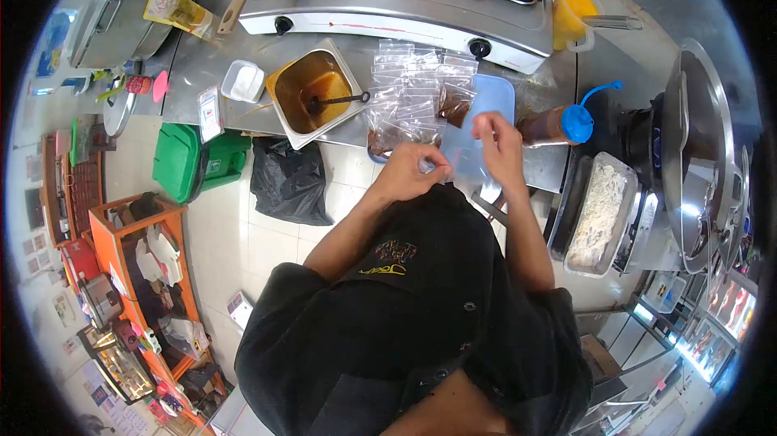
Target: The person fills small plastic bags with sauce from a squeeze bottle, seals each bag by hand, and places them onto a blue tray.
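Observation:
My left hand (411, 171) is closed in a pinch on the edge of a clear plastic bag (468, 162), which is hard to make out against the blue tray. Over the right side of that light-blue tray (495, 96) is my right hand (500, 145), its fingers curled together; whatever they hold is too small to tell. Several clear zip bags (409, 84) lie overlapped on the tray just beyond my hands. Dark brown sauce shows in a filled bag (456, 104) beside them, with more brown filling at the tray's near left corner.
Left of the tray stands a steel pan (312, 96) of brown sauce with a black ladle (340, 99). A blue-capped squeeze bottle (558, 125) is at the right, near a tray of white flour (600, 213). The gas stove (388, 11) spans the back.

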Tool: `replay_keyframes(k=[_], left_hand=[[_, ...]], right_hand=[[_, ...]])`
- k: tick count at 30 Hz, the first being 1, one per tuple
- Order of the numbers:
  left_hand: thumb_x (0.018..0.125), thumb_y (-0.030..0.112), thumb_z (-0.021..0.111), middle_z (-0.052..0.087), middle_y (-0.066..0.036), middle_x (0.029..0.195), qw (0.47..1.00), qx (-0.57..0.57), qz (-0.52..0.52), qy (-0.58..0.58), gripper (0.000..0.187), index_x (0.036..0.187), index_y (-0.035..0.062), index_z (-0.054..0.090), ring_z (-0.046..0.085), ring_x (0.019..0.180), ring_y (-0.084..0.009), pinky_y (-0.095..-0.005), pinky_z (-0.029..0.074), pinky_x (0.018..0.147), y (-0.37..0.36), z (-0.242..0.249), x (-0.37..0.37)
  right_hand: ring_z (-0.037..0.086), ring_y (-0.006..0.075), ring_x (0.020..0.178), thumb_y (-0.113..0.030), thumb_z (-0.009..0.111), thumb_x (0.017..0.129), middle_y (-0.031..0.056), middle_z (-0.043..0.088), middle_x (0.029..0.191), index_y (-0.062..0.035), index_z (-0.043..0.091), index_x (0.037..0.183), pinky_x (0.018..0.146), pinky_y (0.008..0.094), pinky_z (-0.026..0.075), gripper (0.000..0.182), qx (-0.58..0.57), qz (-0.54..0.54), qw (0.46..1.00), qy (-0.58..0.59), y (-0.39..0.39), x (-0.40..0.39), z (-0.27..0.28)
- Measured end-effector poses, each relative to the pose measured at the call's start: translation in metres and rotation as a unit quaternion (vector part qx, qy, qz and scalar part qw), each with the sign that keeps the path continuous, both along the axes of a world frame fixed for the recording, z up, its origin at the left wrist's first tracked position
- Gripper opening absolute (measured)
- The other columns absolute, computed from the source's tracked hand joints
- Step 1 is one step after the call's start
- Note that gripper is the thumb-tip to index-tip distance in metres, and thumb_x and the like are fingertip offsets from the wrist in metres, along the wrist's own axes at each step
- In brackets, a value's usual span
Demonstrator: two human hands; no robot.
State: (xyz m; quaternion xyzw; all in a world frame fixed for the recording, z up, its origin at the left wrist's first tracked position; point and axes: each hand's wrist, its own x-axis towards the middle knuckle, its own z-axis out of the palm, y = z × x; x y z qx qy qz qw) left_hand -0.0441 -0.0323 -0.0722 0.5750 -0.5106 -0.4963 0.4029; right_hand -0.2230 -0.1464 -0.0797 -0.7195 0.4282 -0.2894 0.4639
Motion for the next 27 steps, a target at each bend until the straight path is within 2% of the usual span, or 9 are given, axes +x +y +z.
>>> replay_keyframes(k=[1, 3, 7, 9, 15, 18, 20, 24, 27], left_hand=[[0.086, 0.007, 0.073, 0.072, -0.005, 0.079, 1.000, -0.003, -0.003, -0.001, 0.008, 0.086, -0.0005, 0.073, 0.066, 0.079, -0.0138, -0.0279, 0.051, 0.076, 0.001, -0.004, 0.001], [0.086, 0.009, 0.074, 0.071, -0.004, 0.079, 0.999, -0.028, -0.015, -0.039, 0.009, 0.086, -0.0002, 0.072, 0.065, 0.071, -0.0115, -0.0259, 0.051, 0.067, 0.007, -0.009, 0.003], [0.085, 0.012, 0.075, 0.070, -0.007, 0.074, 0.996, 0.078, 0.002, 0.034, 0.014, 0.081, 0.0001, 0.070, 0.063, 0.057, -0.0107, -0.0283, 0.050, 0.054, 0.013, -0.004, 0.003], [0.087, 0.014, 0.075, 0.067, -0.005, 0.073, 0.992, 0.084, 0.034, 0.090, 0.017, 0.081, 0.0001, 0.067, 0.060, 0.051, -0.0086, -0.0252, 0.046, 0.047, 0.018, -0.007, 0.003], [0.090, 0.015, 0.074, 0.065, -0.002, 0.077, 0.989, 0.088, 0.047, 0.107, 0.017, 0.082, 0.0025, 0.065, 0.059, 0.057, -0.0070, -0.0227, 0.046, 0.050, 0.018, -0.014, 0.004], [0.090, 0.015, 0.073, 0.065, -0.002, 0.077, 0.993, 0.093, 0.048, 0.061, 0.018, 0.080, 0.0021, 0.064, 0.060, 0.057, -0.0071, -0.0226, 0.046, 0.050, 0.014, -0.009, 0.004], [0.089, 0.014, 0.073, 0.066, -0.003, 0.074, 0.997, 0.053, 0.044, 0.036, 0.018, 0.079, 0.0012, 0.064, 0.062, 0.055, -0.0089, -0.0244, 0.047, 0.050, 0.011, -0.016, 0.005], [0.091, 0.015, 0.073, 0.065, -0.003, 0.074, 1.000, 0.015, -0.015, 0.018, 0.016, 0.085, 0.0010, 0.067, 0.063, 0.058, -0.0097, -0.0245, 0.050, 0.053, 0.008, -0.013, 0.000], [0.089, 0.011, 0.073, 0.066, -0.005, 0.072, 0.992, 0.069, -0.046, 0.099, 0.012, 0.086, 0.0001, 0.068, 0.065, 0.058, -0.0111, -0.0258, 0.051, 0.053, 0.005, -0.011, -0.004]], right_hand=[[0.066, 0.0248, 0.073, -0.020, 0.073, 0.087, 0.0085, 0.068, 0.076, -0.0022, 0.069, 0.090, 0.072, 0.0382, 0.052, 0.019, 0.058, -0.145, 0.988, 0.008, -0.011, 0.008, -0.020], [0.067, 0.0252, 0.067, -0.025, 0.075, 0.085, 0.0092, 0.070, 0.075, -0.0029, 0.069, 0.089, 0.068, 0.0389, 0.052, 0.023, -0.023, -0.184, 0.977, 0.108, -0.033, 0.018, -0.052], [0.068, 0.0249, 0.070, -0.026, 0.076, 0.084, 0.0099, 0.071, 0.076, -0.0037, 0.070, 0.089, 0.069, 0.0386, 0.052, 0.024, -0.049, -0.145, 0.983, 0.101, -0.066, 0.032, -0.085], [0.067, 0.0176, 0.066, -0.025, 0.076, 0.086, 0.0082, 0.070, 0.073, -0.0027, 0.070, 0.086, 0.063, 0.0326, 0.052, 0.023, -0.095, -0.135, 0.982, 0.096, -0.071, 0.038, -0.086], [0.065, 0.0241, 0.065, -0.023, 0.074, 0.086, 0.0084, 0.068, 0.073, -0.0046, 0.068, 0.086, 0.065, 0.0378, 0.051, 0.020, -0.101, -0.180, 0.978, 0.040, -0.073, 0.043, -0.103], [0.064, 0.0242, 0.063, -0.027, 0.073, 0.089, 0.0080, 0.066, 0.071, -0.0037, 0.065, 0.087, 0.061, 0.0359, 0.050, 0.025, -0.069, -0.228, 0.971, -0.006, -0.044, 0.040, -0.051], [0.064, 0.0247, 0.061, -0.029, 0.071, 0.091, 0.0088, 0.065, 0.070, -0.0018, 0.062, 0.088, 0.058, 0.0360, 0.049, 0.029, -0.070, -0.164, 0.983, 0.035, -0.024, 0.024, -0.037], [0.065, 0.0285, 0.061, -0.024, 0.066, 0.093, 0.0157, 0.064, 0.068, 0.0014, 0.063, 0.086, 0.059, 0.0389, 0.048, 0.027, 0.047, 0.190, 0.971, 0.133, 0.029, 0.002, 0.029], [0.065, 0.0320, 0.063, -0.022, 0.064, 0.093, 0.0178, 0.065, 0.069, 0.0015, 0.065, 0.082, 0.060, 0.0386, 0.048, 0.027, 0.060, 0.181, 0.977, 0.099, 0.042, -0.011, 0.024]])
